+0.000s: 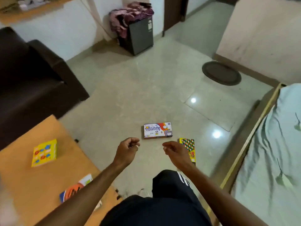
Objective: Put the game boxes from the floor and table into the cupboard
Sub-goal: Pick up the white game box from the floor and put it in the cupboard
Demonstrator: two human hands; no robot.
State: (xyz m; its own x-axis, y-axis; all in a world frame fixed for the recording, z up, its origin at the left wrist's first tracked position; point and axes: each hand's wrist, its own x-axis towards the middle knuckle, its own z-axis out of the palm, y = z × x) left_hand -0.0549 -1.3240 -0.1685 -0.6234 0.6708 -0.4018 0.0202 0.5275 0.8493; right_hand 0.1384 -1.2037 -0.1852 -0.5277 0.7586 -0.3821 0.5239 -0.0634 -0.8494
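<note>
Glossy tiled floor [146, 88], flat rectangular cardboard box [157, 130], empty curled hands [127, 148].

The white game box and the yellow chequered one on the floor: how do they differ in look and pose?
The white game box lies fully in view with its long side across the picture; the yellow chequered box runs lengthwise toward the person and is partly hidden by the right hand. The white one carries printed lettering; the yellow one a coloured grid. Both lie flat on the floor, untouched.

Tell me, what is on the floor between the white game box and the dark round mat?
Nothing. In the head view, only bare shiny floor lies between the white game box and the dark round mat.
</note>
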